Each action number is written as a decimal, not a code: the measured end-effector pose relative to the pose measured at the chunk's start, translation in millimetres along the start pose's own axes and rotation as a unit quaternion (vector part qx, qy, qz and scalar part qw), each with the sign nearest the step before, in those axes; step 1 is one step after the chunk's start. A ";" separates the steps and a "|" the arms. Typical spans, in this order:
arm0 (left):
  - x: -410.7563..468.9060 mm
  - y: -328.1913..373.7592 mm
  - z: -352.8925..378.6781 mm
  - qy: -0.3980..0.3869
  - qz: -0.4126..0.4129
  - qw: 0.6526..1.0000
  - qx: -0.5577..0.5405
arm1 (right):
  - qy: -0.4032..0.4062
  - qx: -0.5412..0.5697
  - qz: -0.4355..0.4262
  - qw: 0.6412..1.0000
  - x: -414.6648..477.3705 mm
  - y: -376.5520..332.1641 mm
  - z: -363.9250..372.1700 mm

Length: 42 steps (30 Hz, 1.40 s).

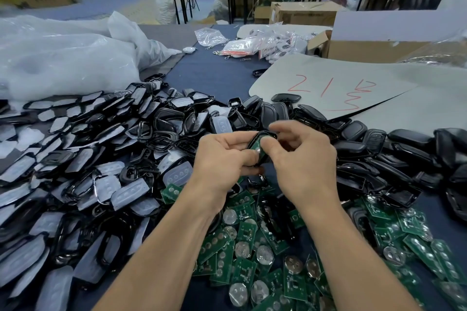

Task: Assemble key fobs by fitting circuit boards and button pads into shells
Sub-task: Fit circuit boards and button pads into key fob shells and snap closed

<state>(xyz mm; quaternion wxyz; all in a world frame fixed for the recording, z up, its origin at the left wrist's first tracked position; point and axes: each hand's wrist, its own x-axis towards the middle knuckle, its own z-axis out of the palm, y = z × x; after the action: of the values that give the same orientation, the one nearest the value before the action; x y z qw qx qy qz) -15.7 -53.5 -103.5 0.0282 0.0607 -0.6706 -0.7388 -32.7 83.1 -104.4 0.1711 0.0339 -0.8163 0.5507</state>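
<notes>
Just above the heap of loose green circuit boards [252, 247], the left hand [222, 156] gripped a black plastic fob shell [265, 134] while the right hand [303, 156] pinched a green circuit board [255, 145] into it; seating seemed under way, needing even pressure next

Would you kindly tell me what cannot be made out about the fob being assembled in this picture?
Head view: whether the circuit board sits fully in the black shell; the thumb of the right hand covers it.
Head view: the shell's lower end, hidden in the grip of the left hand.
Head view: whether a button pad is already inside; board and fingers hide it.
Head view: the right fingertips, blurred.
</notes>
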 end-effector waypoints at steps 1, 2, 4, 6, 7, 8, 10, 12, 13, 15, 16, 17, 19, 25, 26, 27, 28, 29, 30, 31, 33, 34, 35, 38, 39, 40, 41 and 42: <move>-0.5 -0.3 1.3 0.002 0.012 1.000 0.008 | -0.008 0.008 0.008 1.000 0.6 0.3 0.5; -1.4 -1.0 2.6 0.004 0.027 0.999 0.025 | -0.007 0.013 0.013 1.000 1.4 0.6 0.4; -1.8 -3.0 2.9 0.005 0.075 0.991 0.108 | 0.001 0.025 0.029 0.999 4.3 2.7 -0.5; -2.0 -2.3 0.4 -0.011 0.112 0.972 0.204 | -0.001 0.048 0.051 0.998 6.2 6.7 -1.7; -1.7 -1.7 -0.9 -0.015 0.112 0.969 0.219 | -0.009 0.066 0.064 0.996 6.4 7.8 -1.6; -1.5 -0.5 -2.0 -0.013 0.104 0.972 0.211 | -0.023 0.086 0.072 0.993 6.1 7.7 -0.7; -1.0 0.8 -2.1 0.019 0.091 0.980 0.176 | -0.038 0.116 0.075 0.990 5.3 5.6 2.5; -0.2 2.4 -2.0 0.064 0.085 0.987 0.124 | -0.022 0.142 0.082 0.986 6.0 2.3 4.5; 0.5 4.4 -3.0 0.088 0.081 0.989 0.088 | -0.013 0.140 0.083 0.987 6.5 1.9 4.6; 3.0 9.9 -10.5 0.151 0.068 0.986 -0.006 | -0.015 0.086 0.065 0.994 6.3 0.8 6.1; 5.8 12.4 -16.8 0.188 0.060 0.978 -0.066 | -0.024 0.047 0.052 0.997 6.5 -2.1 9.2; 9.0 15.0 -24.1 0.226 0.053 0.964 -0.127 | -0.034 0.011 0.041 0.999 8.7 -6.5 15.1; 13.2 18.5 -36.0 0.281 0.049 0.935 -0.211 | -0.059 -0.062 0.023 0.996 18.8 -17.1 31.9; 10.8 25.6 -45.1 0.325 0.078 0.903 -0.268 | -0.163 -0.238 0.017 0.957 48.3 -33.1 83.8; 10.0 26.2 -45.3 0.329 0.080 0.902 -0.268 | -0.165 -0.251 0.027 0.953 48.0 -32.4 85.8; 9.5 27.2 -46.0 0.333 0.081 0.900 -0.268 | -0.171 -0.266 0.035 0.948 48.6 -31.7 85.7; 8.7 28.3 -47.2 0.340 0.082 0.897 -0.269 | -0.183 -0.281 0.039 0.941 50.0 -32.0 82.7; 8.0 29.4 -48.7 0.346 0.083 0.895 -0.270 | -0.200 -0.292 0.042 0.934 52.4 -33.1 77.5; 7.5 30.3 -50.2 0.352 0.082 0.892 -0.271 | -0.222 -0.299 0.045 0.927 54.9 -35.9 70.8; 7.3 30.7 -51.8 0.356 0.080 0.890 -0.274 | -0.250 -0.305 0.047 0.918 57.1 -39.7 63.6; 7.2 30.1 -54.3 0.362 0.065 0.887 -0.281 | -0.283 -0.315 0.036 0.905 60.9 -48.2 53.5; 7.2 29.2 -54.9 0.362 0.056 0.886 -0.282 | -0.268 -0.317 0.024 0.909 62.7 -52.0 52.8; 7.2 28.4 -54.3 0.361 0.046 0.888 -0.283 | -0.228 -0.308 0.013 0.924 64.7 -54.4 54.6; 6.8 28.8 -51.7 0.356 0.038 0.893 -0.272 | -0.161 -0.310 -0.040 0.936 67.3 -59.5 69.7; 6.3 29.2 -51.7 0.358 0.042 0.894 -0.267 | -0.202 -0.332 -0.061 0.919 66.4 -60.5 76.2; 5.6 29.6 -52.1 0.361 0.045 0.894 -0.262 | -0.249 -0.357 -0.077 0.897 64.1 -60.4 82.4; 5.0 30.0 -52.8 0.365 0.048 0.894 -0.257 | -0.276 -0.377 -0.086 0.880 62.9 -58.8 86.7; 4.4 30.2 -53.9 0.369 0.049 0.893 -0.253 | -0.279 -0.387 -0.086 0.875 63.2 -57.9 87.9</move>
<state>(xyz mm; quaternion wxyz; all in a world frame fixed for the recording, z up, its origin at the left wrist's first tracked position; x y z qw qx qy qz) -14.4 -110.2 -78.8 0.3238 0.2865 -0.4042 -0.8060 -99.2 -11.2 -62.4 -0.0179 0.1877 -0.9718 0.1419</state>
